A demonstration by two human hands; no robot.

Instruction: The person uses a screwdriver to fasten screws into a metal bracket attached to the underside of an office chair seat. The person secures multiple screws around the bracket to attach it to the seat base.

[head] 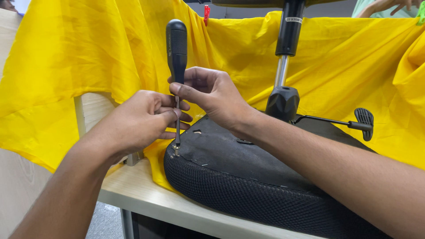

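In the head view, a screwdriver (176, 66) with a black ribbed handle and a thin metal shaft stood upright, its tip on a small screw (176, 152) near the edge of an upturned black chair seat (230, 177). The left hand (137, 119) pinched the shaft low down. The right hand (212, 95) was closed around the handle's lower part. The seat lay on a pale wooden table (146, 197), yellow cloth (66, 66) draped behind it.

Matt mesh-cloth seat (248, 199), ribbed plastic screwdriver (177, 48)
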